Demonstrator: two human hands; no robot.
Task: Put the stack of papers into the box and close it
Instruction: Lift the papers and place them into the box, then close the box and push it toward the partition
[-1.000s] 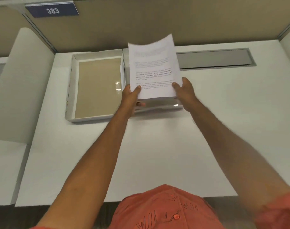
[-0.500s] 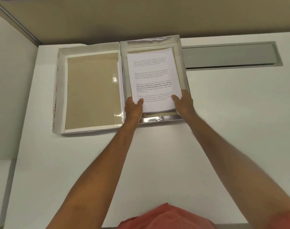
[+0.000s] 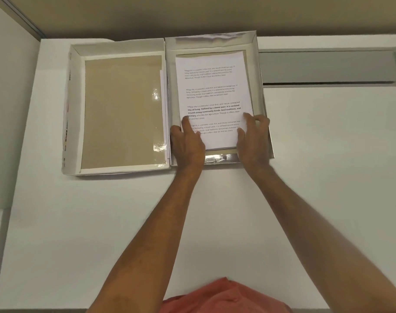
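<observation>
Head view shows us our two bare forearms reaching out over a plain white desk (image 3: 102, 222) toward its far edge, where a shallow cardboard box lies open in two halves side by side. On the right sits the silver-lined box tray (image 3: 263, 105), its shiny foil walls catching the light; on the left, touching it along one long side, lies the white box lid (image 3: 77, 109), turned inside up with a tan cardboard floor. Our stack of white printed papers (image 3: 212, 86) lies flat inside the silver tray, black paragraphs of text facing up, its far edge close to the tray's far wall and a strip of foil floor showing at its near edge. Our left hand (image 3: 188, 143) rests on the near left corner of the stack, fingers spread loosely and pressed flat on the top sheet, gripping nothing. Our right hand (image 3: 253, 138) sits at the near right corner, fingers slightly curled over the paper's right edge beside the tray wall, thumb on the sheet; we cannot tell whether it pinches the edge or only rests there. Right of the tray, along the desk's far edge, runs a long grey metal slot (image 3: 328, 66) set into the surface. At the desk's near edge, an orange shirt (image 3: 224, 297) fills the bottom of the view.
</observation>
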